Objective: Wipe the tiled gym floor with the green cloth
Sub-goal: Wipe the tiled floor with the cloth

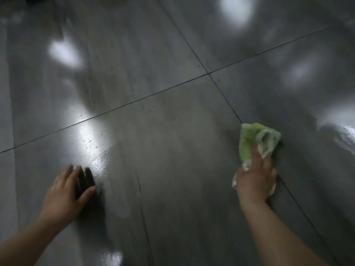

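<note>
right hand at four o'clock, fingers clenched on crumpled green cloth, pressing it to glossy grey tiled floor; left hand at eight o'clock, fingers spread, apparently bracing.

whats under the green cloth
The grey tiled floor; a grout line runs beneath the green cloth. The right hand presses on it, hiding the tile underneath.
</note>
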